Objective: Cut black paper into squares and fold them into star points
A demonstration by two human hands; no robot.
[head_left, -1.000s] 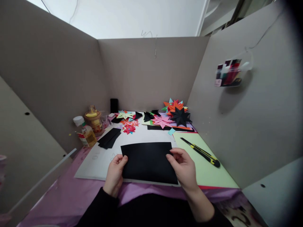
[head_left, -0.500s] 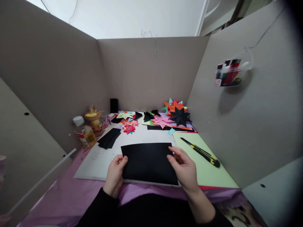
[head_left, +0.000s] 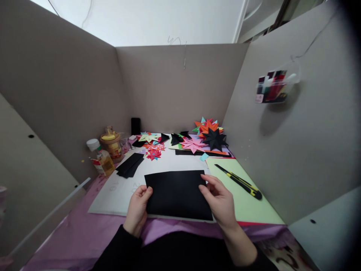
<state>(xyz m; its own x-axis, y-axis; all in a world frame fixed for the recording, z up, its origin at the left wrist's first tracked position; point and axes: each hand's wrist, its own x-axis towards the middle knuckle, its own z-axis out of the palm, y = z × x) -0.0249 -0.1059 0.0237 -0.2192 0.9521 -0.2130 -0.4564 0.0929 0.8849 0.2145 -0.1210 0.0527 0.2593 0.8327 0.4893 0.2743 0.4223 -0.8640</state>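
A black sheet of paper (head_left: 177,195) is held up over the near edge of the white board (head_left: 107,203). My left hand (head_left: 138,209) pinches its left edge, thumb on the front face. On the other side, my right hand (head_left: 221,203) grips the right edge near the upper corner between thumb and fingers. The fingers behind the sheet are partly hidden. A yellow and black utility knife (head_left: 239,181) lies on pale green paper (head_left: 254,212) to the right. Several black paper strips (head_left: 130,165) lie at the left of the board.
Folded paper stars (head_left: 193,143) and a black star (head_left: 214,139) sit at the back. A bottle (head_left: 104,162) and a brown jar (head_left: 112,145) stand at the left. Grey panels (head_left: 180,86) enclose the table. A plastic container (head_left: 275,88) hangs on the right panel.
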